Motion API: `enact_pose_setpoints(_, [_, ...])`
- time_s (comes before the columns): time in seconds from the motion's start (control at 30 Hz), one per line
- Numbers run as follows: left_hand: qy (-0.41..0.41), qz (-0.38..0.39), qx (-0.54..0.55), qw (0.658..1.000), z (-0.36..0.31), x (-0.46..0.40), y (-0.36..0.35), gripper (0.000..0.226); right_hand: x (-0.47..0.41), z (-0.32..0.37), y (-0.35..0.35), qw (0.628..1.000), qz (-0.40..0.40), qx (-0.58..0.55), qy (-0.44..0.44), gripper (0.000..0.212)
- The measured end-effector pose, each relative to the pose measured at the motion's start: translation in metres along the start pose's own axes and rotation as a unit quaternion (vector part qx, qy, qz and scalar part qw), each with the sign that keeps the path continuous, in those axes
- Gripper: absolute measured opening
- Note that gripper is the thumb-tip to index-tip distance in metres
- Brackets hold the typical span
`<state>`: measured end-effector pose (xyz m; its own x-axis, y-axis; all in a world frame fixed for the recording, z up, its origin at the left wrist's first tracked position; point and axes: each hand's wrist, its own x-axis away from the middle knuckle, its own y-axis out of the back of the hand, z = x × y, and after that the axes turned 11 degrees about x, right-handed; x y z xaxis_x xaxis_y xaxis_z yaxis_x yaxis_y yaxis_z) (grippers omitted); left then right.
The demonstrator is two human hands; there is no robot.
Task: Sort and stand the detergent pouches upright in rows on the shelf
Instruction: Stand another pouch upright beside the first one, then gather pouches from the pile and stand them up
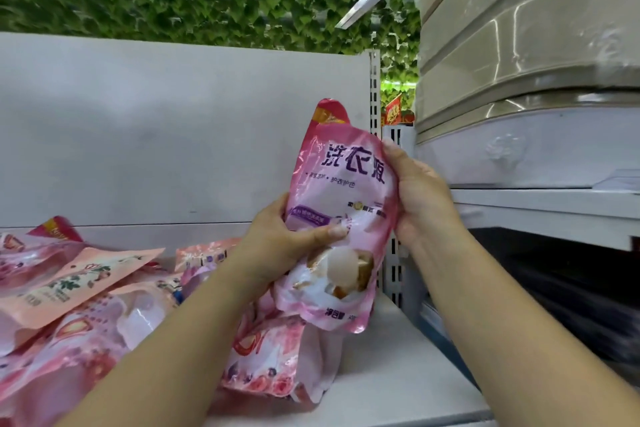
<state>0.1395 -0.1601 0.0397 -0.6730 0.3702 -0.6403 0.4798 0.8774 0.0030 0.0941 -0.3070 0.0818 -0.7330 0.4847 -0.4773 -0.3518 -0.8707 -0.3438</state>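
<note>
Both hands gripped pink pouch [343, 215] upright above shelf [398, 374]: left hand [284, 246] low, right hand [420, 194] at edge. Purple print read "洗衣液". Pouch pile [104, 315] lay flat at left.

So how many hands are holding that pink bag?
2. The left hand grips the pink pouch at its lower left side; the right hand grips its right edge.

two bare arms come in from the bottom, no sleeves on them. the left hand [277, 239] and the right hand [422, 198] wear no gloves or rings.
</note>
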Motion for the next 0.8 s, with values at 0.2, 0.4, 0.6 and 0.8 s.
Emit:
enact_pose_setpoints(0.2, [-0.006, -0.011, 0.025, 1.0, -0.002, 0.001, 0.001, 0.06, -0.006, 0.016, 0.002, 0.987, 0.054, -0.154, -0.004, 0.018])
enact_pose_setpoints(0.4, [0.013, -0.005, 0.037, 0.999, 0.0, 0.005, 0.0, 0.056, 0.004, 0.03, 0.004, 0.992, 0.099, -0.071, 0.033, 0.023])
enact_pose_setpoints(0.6, [0.086, 0.071, 0.236, 0.965, -0.007, 0.0, 0.0, 0.049, 0.009, 0.035, 0.004, 0.998, 0.044, -0.032, 0.008, 0.008])
enact_pose_setpoints(0.8, [0.011, -0.077, 0.271, 0.959, -0.011, -0.004, -0.009, 0.011, 0.007, 0.041, 0.004, 0.999, 0.019, -0.043, -0.013, 0.017])
